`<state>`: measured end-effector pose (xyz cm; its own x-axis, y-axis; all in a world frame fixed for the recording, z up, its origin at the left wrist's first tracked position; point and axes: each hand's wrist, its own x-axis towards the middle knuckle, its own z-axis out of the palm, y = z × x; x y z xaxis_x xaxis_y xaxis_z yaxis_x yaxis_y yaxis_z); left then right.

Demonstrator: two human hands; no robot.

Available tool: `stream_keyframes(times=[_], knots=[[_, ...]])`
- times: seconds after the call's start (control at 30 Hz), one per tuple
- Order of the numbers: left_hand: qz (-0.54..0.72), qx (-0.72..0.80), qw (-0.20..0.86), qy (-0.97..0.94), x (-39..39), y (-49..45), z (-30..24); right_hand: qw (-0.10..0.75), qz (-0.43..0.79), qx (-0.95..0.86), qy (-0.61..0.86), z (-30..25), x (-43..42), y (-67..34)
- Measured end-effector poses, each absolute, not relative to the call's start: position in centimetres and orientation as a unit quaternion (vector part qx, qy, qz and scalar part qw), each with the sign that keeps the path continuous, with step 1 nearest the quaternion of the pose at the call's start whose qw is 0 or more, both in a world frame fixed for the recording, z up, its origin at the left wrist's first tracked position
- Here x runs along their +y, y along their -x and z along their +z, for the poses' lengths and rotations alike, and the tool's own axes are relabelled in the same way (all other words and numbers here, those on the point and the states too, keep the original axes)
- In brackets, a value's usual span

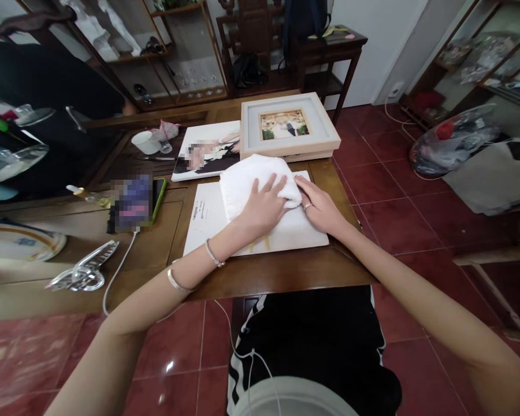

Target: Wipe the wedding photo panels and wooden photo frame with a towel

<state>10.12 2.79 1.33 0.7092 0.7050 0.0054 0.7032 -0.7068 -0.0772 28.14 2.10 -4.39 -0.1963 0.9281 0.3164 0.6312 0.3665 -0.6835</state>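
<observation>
In the head view, the white cloth [242, 188] lay bunched at the centre of the frame on a white panel [210, 225], whose long axis ran left to right. The left hand [265, 207] pressed on top of it, fingers spread, grasping nothing visibly. The right hand [318, 207], fingers nearly straight, touched the cloth's right edge; whether it pinched any fabric could not be told.
</observation>
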Motion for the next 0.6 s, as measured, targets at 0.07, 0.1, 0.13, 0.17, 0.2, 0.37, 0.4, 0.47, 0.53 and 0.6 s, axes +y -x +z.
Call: stream_keyframes(times=[0.07,0.1,0.13,0.17,0.2,0.37,0.4,0.47,0.53,0.6], knots=[[0.022,-0.386,0.033,0.921,2.9,-10.8,1.3,0.383,0.231,-0.714,0.539,-4.2,2.0,-28.2],[0.027,-0.384,0.036,0.922,2.6,-11.2,1.3,0.397,0.244,-0.697,0.545,-4.0,2.0,-28.2],[0.028,-0.379,0.04,0.924,2.2,-11.6,1.2,0.412,0.255,-0.683,0.546,-3.9,1.9,-28.2],[0.024,-0.371,0.047,0.927,1.6,-11.9,1.2,0.427,0.265,-0.672,0.544,-3.7,1.8,-28.2],[0.015,-0.362,0.057,0.93,0.9,-12.1,1.1,0.441,0.272,-0.665,0.538,-3.6,1.7,-28.2],[0.016,-0.306,0.087,0.948,-3.9,-11.7,1.5,0.446,0.29,-0.673,0.513,-3.1,1.2,-28.0],[0.025,-0.295,0.086,0.951,-5.0,-11.3,1.6,0.434,0.285,-0.682,0.514,-3.1,1.2,-27.9],[0.036,-0.277,0.083,0.956,-7.0,-10.3,1.9,0.402,0.267,-0.708,0.516,-3.1,1.1,-27.7],[0.042,-0.269,0.077,0.959,-8.4,-9.2,2.1,0.366,0.244,-0.736,0.514,-3.2,1.1,-27.5],[0.055,-0.268,0.064,0.96,-8.8,-8.2,2.5,0.333,0.223,-0.761,0.51,-3.3,1.2,-27.4]])
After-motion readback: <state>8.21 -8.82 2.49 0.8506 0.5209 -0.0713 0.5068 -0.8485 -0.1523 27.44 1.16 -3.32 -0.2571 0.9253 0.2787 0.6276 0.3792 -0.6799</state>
